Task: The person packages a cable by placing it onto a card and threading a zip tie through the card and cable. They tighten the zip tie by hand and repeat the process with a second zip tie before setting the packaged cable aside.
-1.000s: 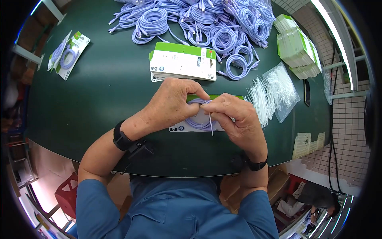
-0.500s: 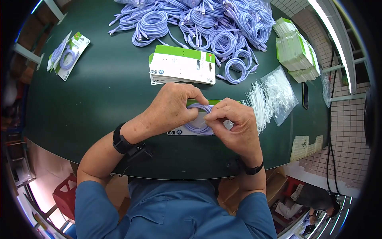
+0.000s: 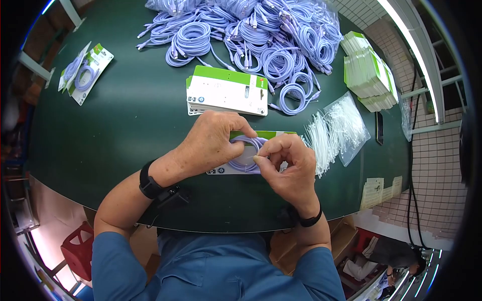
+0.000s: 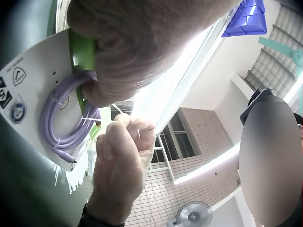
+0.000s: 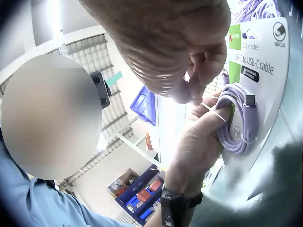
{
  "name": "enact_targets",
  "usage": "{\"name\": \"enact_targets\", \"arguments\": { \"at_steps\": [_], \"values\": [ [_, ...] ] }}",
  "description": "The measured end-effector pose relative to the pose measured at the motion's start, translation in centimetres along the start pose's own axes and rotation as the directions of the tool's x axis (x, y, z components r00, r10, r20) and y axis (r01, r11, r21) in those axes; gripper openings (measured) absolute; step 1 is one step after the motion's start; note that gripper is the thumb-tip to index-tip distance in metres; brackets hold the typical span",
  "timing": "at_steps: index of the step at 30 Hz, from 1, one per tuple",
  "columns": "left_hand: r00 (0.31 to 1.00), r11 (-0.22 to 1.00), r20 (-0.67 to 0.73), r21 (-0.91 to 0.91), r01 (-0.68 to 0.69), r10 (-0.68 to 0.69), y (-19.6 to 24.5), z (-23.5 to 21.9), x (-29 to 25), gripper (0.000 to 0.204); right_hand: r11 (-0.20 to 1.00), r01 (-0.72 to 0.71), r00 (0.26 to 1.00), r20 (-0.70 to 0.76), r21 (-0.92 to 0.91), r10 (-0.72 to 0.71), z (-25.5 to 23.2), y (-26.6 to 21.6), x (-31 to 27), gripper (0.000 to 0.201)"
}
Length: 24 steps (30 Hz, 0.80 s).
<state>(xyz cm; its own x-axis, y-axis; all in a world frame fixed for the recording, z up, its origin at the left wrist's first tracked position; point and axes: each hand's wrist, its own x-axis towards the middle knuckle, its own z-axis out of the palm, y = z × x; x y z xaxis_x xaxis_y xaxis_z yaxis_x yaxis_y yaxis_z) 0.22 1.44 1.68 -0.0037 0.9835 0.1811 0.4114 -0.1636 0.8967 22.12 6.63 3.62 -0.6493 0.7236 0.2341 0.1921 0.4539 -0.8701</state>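
A coiled lilac USB-C cable [image 4: 49, 118] lies against a white and green printed card [image 5: 265, 52]. My left hand [image 3: 213, 138] grips the coil, its thumb inside the ring and its index finger over the card's green edge. A thin white tie [image 5: 215, 112] passes round the cable strands on the coil's right side. Thumb and forefinger of my right hand [image 3: 291, 168] pinch the tie close beside the coil, a little apart from my left fingertips. Part of the coil is hidden behind my left fingers.
Ahead lies a stack of cards [image 3: 228, 93], with a heap of lilac cables [image 3: 193, 37] behind it. Loose white ties [image 3: 319, 143] and a plastic bag are at the right. More cards [image 3: 369, 75] stand farther back. Carded cables [image 3: 95, 65] lie far left, a phone [image 3: 379, 128] far right.
The tie's long tail, hanging below my right fingers a second ago, has gone from the head view. My right fingertips have drawn away from my left ones. The head view has shifted slightly.
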Motion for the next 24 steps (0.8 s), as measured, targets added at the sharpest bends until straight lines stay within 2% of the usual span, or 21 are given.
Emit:
{"name": "enact_targets", "arguments": {
  "at_steps": [2,3,6,7,10,18,24],
  "values": [
    [1.0,0.999,0.002,-0.04,0.014,-0.014,0.1,0.0,0.0,0.029,0.983,0.179,0.981,-0.064,-0.038,-0.181,0.3,0.4,0.1,0.026],
    [1.0,0.996,0.006,-0.08,0.029,-0.029,0.1,0.0,-0.1,0.029,0.983,0.177,0.982,-0.062,-0.038,-0.179,0.4,0.4,0.1,0.026],
    [0.997,0.99,0.039,-0.118,0.075,-0.071,0.6,-0.4,-0.1,0.029,0.919,0.367,0.913,-0.132,-0.141,-0.385,0.8,0.6,0.1,0.034],
    [0.993,0.988,0.067,-0.113,0.103,-0.096,1.0,-0.7,-0.1,0.029,0.921,0.363,0.916,-0.129,-0.139,-0.381,0.8,0.6,0.1,0.034],
    [0.987,0.985,0.092,-0.102,0.138,-0.129,1.3,-1.2,-0.1,0.029,0.803,0.506,0.829,-0.08,-0.315,-0.554,0.8,0.4,0.5,0.044],
    [0.985,0.986,0.092,-0.074,0.15,-0.143,1.2,-1.4,0.0,0.028,0.762,0.542,0.8,-0.061,-0.354,-0.597,0.9,0.6,0.6,0.046],
    [0.985,0.987,0.093,-0.061,0.149,-0.143,1.2,-1.4,0.1,0.028,0.776,0.526,0.814,-0.061,-0.347,-0.578,0.9,0.8,0.6,0.045]
  ]
}}
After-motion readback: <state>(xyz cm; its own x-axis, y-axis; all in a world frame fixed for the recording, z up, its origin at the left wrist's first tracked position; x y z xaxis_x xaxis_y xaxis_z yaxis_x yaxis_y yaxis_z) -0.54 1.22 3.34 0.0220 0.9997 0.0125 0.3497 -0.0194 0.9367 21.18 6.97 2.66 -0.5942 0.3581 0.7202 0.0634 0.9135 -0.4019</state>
